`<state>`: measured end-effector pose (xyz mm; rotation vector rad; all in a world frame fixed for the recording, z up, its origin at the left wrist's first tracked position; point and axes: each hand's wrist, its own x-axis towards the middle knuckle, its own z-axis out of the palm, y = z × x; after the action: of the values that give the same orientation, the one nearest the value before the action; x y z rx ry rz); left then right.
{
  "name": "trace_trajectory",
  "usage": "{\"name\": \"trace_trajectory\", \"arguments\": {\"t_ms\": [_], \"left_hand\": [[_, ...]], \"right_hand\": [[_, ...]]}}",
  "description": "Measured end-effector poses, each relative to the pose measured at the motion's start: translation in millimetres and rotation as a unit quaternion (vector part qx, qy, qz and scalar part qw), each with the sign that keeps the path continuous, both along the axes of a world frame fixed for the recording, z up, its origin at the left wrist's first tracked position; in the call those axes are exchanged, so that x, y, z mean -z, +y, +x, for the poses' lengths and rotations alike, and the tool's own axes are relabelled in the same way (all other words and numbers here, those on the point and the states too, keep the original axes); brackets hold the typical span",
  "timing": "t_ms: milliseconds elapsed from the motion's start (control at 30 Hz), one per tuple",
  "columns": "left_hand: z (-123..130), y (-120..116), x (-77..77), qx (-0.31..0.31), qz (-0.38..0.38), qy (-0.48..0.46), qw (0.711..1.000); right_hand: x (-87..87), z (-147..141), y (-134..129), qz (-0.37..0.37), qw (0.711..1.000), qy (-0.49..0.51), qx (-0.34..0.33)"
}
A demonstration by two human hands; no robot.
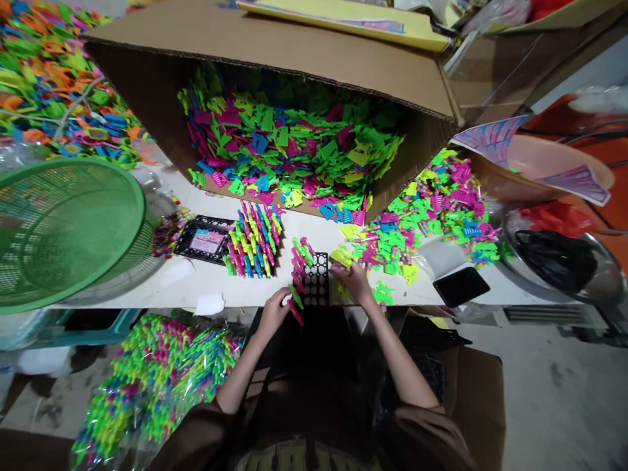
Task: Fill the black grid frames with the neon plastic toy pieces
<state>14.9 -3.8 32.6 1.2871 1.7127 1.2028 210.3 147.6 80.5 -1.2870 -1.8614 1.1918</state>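
A black rack with round holes [316, 278] stands in front of me at the table's edge, pink and green plastic toy pieces [300, 261] standing along its left side. My left hand [275, 311] is at the rack's near left corner, thumb and fingers closed around a small green toy piece [296, 296]; a pink one sticks out just below. To the right of the rack, the fingers of my right hand [356, 282] pinch a yellow toy piece [342, 256]. Farther left, a filled rack holds rows of pink, yellow, green and blue pieces [254, 242].
A large cardboard box [343, 62] full of bright pieces lies open behind the racks. Loose pieces [392, 242] spread to its right, near a black phone [461, 286]. A green basket [88, 216] stands left; bagged pieces [161, 379] sit below the table.
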Motion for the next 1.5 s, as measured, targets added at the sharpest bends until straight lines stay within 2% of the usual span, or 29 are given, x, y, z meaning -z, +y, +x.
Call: {"name": "trace_trajectory", "arguments": {"t_ms": [67,133,267,500,833,1233,1500], "left_hand": [[0,0,0.1,0.001,-0.002,0.001,1.000],[0,0,-0.5,0.003,-0.004,0.002,1.000],[0,1,-2.8,0.006,-0.006,0.003,1.000],[0,1,-5.4,0.006,-0.008,0.005,1.000],[0,1,-5.1,0.008,-0.011,0.003,1.000],[1,1,-6.0,0.002,-0.007,-0.001,1.000],[2,2,-6.8,-0.001,-0.005,-0.004,1.000]], "right_hand": [[6.6,-10,-10,-0.055,0.998,0.012,-0.007],[13.0,-18,-17,-0.073,0.997,0.013,-0.001],[27.8,-32,-25,-0.044,0.999,0.016,0.028],[45.7,-42,-33,-0.016,1.000,0.016,0.010],[34.0,-49,-40,0.031,0.996,0.056,-0.056],[31.1,-66,-45,0.073,0.994,-0.079,0.007],[20.7,-68,-49,0.079,0.993,-0.089,-0.023]]}}
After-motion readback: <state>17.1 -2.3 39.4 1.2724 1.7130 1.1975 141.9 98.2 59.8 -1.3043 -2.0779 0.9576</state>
